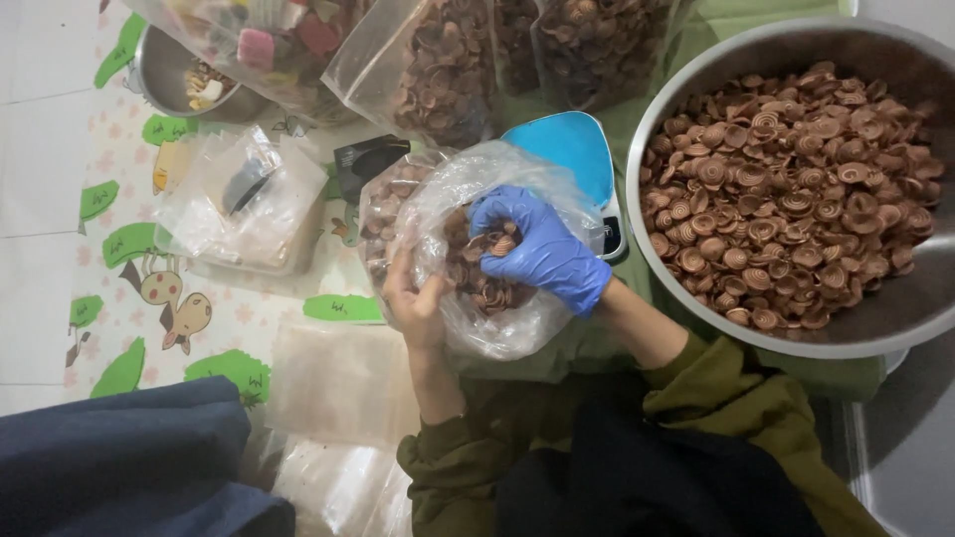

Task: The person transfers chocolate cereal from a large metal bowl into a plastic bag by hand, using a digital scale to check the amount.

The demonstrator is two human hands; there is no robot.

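While bare left hand (416, 303) clutches clear bag (477, 249), gloved right hand (537, 249) reaches inside, grip seemingly pinching spiral crackers (487, 273).

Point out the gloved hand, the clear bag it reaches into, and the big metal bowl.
gloved right hand (537, 249): head view, back of the blue glove.
clear plastic bag (497, 333): head view, lower bulge of the bag.
metal bowl (786, 35): head view, bare upper inner wall.
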